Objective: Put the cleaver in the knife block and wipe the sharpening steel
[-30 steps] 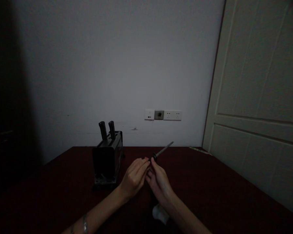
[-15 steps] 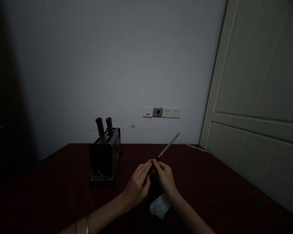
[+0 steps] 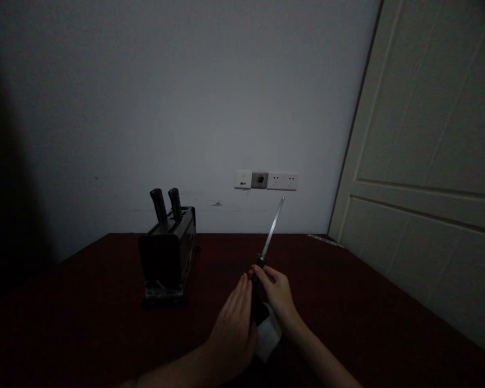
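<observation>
A honing steel [image 3: 273,226] with a slim metal rod and a black handle points up and away over the table, its tip a little right of centre. Pinched between the thumb and fingers of my right hand [image 3: 278,291] is the upper handle, just below the guard. My left hand [image 3: 232,328] lies along the left side of the handle, fingers close together and pressed to it; its thumb is mostly hidden. Below the handle, near my right wrist, is a crumpled white cloth or tissue [image 3: 270,334], partly covered by my hands.
A black knife block [image 3: 161,264] stands on the dark red table [image 3: 331,302] to the left, with two black-handled knives [image 3: 159,206] upright in it. Behind is a pale wall with sockets [image 3: 282,181]. A light panelled door [image 3: 420,215] borders the right side.
The honing steel has swung to a steeper angle, its tip moving up and left. My left hand has shifted lower along the handle. The view has shifted slightly.
</observation>
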`<state>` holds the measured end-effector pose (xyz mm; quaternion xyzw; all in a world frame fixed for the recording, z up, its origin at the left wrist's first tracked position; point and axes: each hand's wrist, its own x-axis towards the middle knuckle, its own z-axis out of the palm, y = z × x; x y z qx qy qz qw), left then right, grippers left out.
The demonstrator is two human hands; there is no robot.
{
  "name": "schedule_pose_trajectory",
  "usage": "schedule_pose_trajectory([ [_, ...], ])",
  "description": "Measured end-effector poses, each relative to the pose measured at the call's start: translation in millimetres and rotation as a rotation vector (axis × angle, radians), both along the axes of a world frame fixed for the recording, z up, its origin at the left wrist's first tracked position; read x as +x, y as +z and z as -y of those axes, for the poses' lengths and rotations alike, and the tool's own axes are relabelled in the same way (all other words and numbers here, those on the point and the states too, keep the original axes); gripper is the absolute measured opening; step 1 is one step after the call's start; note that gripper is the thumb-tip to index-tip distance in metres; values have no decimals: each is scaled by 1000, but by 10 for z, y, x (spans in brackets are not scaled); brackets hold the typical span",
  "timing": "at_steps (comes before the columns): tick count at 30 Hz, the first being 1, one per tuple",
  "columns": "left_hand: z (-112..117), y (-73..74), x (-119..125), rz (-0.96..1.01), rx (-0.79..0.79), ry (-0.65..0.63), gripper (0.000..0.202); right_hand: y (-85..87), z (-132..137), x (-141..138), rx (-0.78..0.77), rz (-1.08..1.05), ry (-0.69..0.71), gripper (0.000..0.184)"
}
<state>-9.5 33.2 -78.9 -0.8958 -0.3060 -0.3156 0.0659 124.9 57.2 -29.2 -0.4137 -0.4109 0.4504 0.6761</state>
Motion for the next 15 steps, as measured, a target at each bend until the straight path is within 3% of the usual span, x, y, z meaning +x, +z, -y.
schedule_pose_trajectory([
  [4,77,-87,-15,7,-31,-43,81,-42,0,10,-41,-31,29,35],
  [11,61,-389,28,45,-28,-109,83,-56,-6,75,-73,-112,42,38],
  [15,88,-434,1,-23,-52,-109,88,-45,-4,123,-55,-156,21,37],
])
